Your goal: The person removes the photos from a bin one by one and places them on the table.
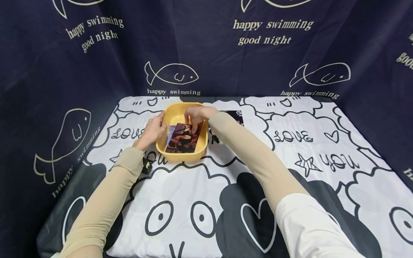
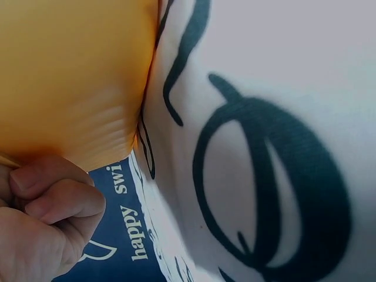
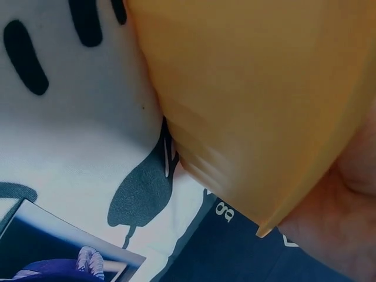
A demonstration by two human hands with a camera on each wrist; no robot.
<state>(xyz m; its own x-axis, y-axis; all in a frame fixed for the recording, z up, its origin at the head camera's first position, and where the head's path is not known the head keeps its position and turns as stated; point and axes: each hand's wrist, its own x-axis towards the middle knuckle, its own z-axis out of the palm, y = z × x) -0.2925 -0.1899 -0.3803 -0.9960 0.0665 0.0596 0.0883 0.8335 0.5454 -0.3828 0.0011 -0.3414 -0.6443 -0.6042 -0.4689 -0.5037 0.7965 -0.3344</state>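
A yellow tub [image 1: 182,118] sits far back on the cloth [image 1: 290,172], and a photo [image 1: 182,139] lies tilted inside it, one end propped on the near rim. The left hand [image 1: 154,130] is pressed to the tub's left wall; in the left wrist view its fingers [image 2: 56,202] are curled against the rim, so the tub is taken to be held, though how firmly cannot be told. The right hand [image 1: 197,115] is reached over the tub, its fingertips set on the photo's far edge — a pinch is likely, but the thumb is hidden and the hold cannot be confirmed.

Several slips could be expected from here. The photo could be bent or creased if it is pressed down while one end is propped on the rim. The tub looks light, and it could be tipped or slid if the rim is leaned on or the left hand's hold is loose. The cloth lies loose and could be rucked if the tub is dragged. The second photo [image 1: 237,116], lying flat just beside the tub behind the right forearm, could be swept aside by the sleeve [image 1: 258,157].

Counted: one tub, two photos — one in the tub, one on the cloth — and two hands, both at the tub.
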